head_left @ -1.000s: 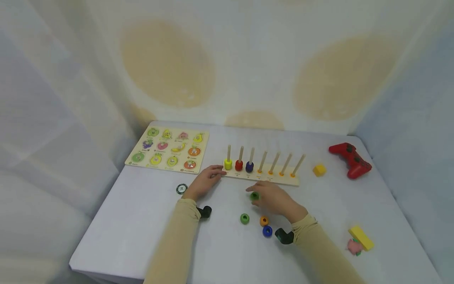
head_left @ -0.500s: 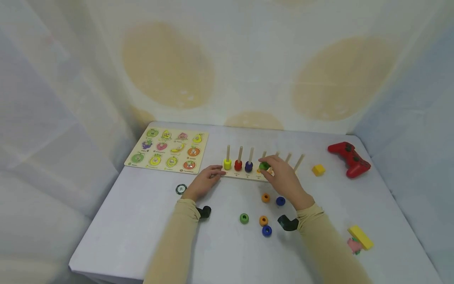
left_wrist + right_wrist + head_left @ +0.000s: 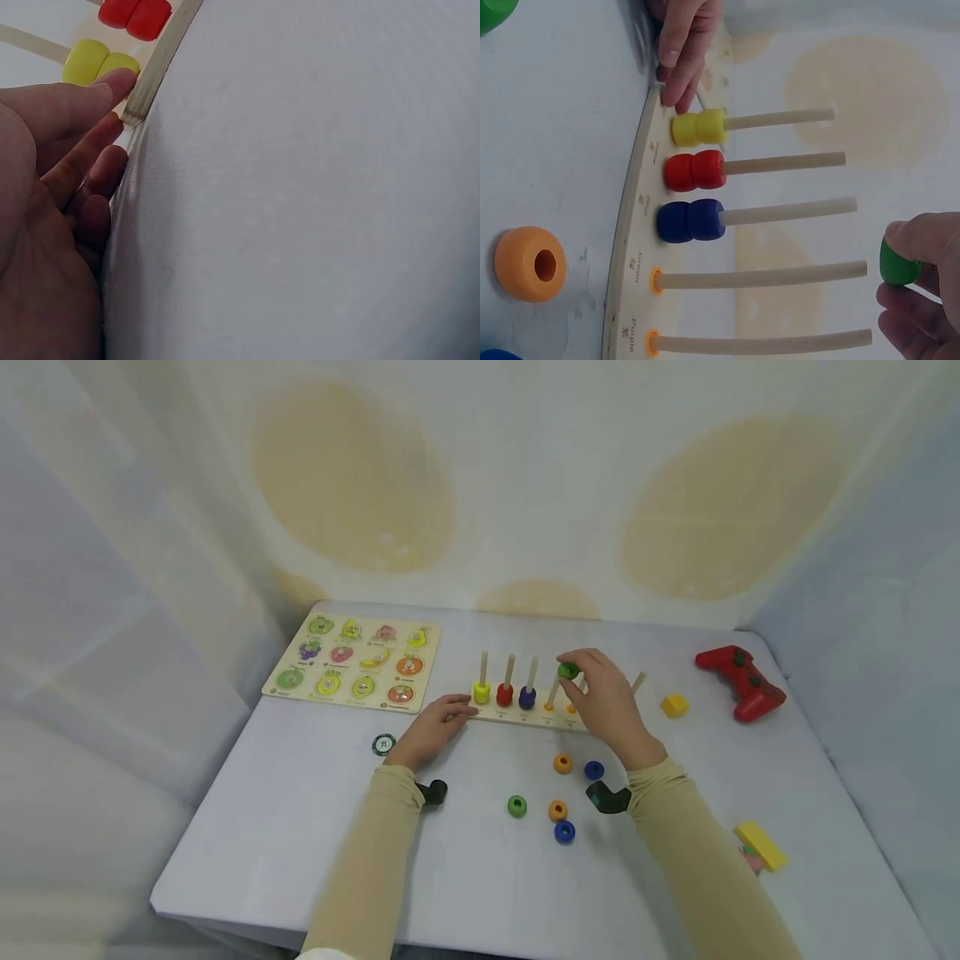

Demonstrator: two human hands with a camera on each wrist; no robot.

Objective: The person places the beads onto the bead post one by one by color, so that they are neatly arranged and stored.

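Note:
My right hand [image 3: 611, 710] pinches a green bead [image 3: 897, 264] between thumb and fingers, just off the tip of the peg marked Green [image 3: 780, 275]. That bare peg belongs to a wooden peg board [image 3: 536, 718], where two yellow beads [image 3: 697, 129], two red beads [image 3: 695, 170] and two dark blue beads [image 3: 691, 221] sit stacked on the first three pegs. At the board's left end, the fingers of my left hand [image 3: 431, 731] touch its corner, beside the yellow beads. The right hand hides part of the board's right side in the head view.
In front of the board lie a green bead [image 3: 517, 806], two orange beads [image 3: 562, 763] and two blue beads [image 3: 564, 832]. A fruit puzzle board [image 3: 352, 662] and a poker chip [image 3: 383, 744] are left; a red game controller [image 3: 741, 682], yellow cube [image 3: 675, 706] and yellow block [image 3: 761, 845] are right.
My right hand has carried the green bead from the table forward to the board and up to the peg tops, uncovering an orange and a blue bead. The left hand stays put.

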